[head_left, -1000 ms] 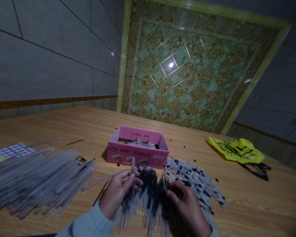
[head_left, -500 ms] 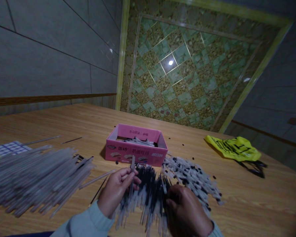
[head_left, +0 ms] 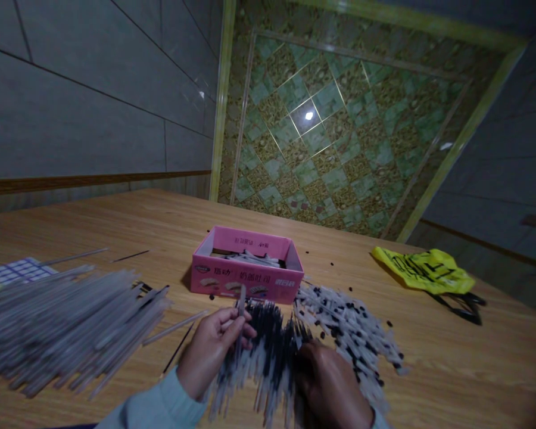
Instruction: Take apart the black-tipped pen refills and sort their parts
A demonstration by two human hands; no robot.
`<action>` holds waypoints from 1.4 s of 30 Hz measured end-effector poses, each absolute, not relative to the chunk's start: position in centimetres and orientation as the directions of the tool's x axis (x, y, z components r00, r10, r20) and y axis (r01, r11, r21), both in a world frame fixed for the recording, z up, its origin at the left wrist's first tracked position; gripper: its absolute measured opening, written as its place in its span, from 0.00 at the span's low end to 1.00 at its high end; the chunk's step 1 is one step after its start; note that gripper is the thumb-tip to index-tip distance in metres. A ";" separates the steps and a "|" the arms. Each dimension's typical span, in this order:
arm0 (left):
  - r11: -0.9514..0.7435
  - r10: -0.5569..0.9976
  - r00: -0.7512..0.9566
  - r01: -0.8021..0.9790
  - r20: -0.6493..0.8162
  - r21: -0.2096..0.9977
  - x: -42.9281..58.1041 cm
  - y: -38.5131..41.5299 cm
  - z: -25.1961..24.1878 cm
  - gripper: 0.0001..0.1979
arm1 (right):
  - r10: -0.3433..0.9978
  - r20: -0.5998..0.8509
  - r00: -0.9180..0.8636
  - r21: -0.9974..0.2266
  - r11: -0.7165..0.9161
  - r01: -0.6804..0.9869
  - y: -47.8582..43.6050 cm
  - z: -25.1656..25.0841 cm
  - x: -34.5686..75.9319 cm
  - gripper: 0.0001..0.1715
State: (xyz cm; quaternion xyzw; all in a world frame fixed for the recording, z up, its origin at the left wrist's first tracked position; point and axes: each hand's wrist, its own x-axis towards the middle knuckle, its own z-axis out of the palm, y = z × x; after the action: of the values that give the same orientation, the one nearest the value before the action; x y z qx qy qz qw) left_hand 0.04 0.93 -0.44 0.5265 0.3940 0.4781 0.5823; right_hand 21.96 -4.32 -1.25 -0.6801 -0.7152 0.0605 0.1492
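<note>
Far left, loose pale tubes (head_left: pixel 71 328) lie heaped; our left hand (head_left: pixel 214 348) still pinches one tube (head_left: pixel 242 300) near upright before the pink box (head_left: pixel 245 278). Next, the dark-tipped sticks (head_left: pixel 268 333), and there's the change: our right hand (head_left: pixel 333 381) has rolled knuckles-up at their edge. The action's on this side, fingers curled under, but we can't tell what they grip.

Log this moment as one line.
left hand: pinching tube | right hand: at dark-topped sticks | pink box: open, items inside
</note>
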 end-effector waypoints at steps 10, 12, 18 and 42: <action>-0.027 0.943 0.331 -0.030 0.036 0.999 0.2 0.7 -0.5 0.14 | 0.999 0.006 0.047 -0.997 0.010 -0.072 -3.7 -1.8 19.5 0.19; -0.079 0.914 0.404 0.069 0.044 0.994 0.4 0.3 -0.2 0.14 | 0.998 0.003 0.068 -0.984 0.015 -0.176 -4.0 -1.5 19.3 0.20; -0.441 0.811 0.561 0.404 0.164 0.801 0.5 -0.8 0.2 0.12 | 0.987 0.044 0.156 -0.978 0.075 -0.195 -4.3 0.4 20.0 0.19; -0.545 0.788 0.586 0.519 0.191 0.658 0.4 -0.9 0.1 0.11 | 0.976 0.170 0.135 -0.981 0.154 0.121 -4.1 -0.3 20.6 0.08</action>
State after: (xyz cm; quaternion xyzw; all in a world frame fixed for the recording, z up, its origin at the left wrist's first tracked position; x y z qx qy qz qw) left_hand 0.36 -0.94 0.11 0.8455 0.3866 0.2404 0.2792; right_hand 20.65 -4.07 -0.32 -0.5192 -0.5284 0.3916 0.5458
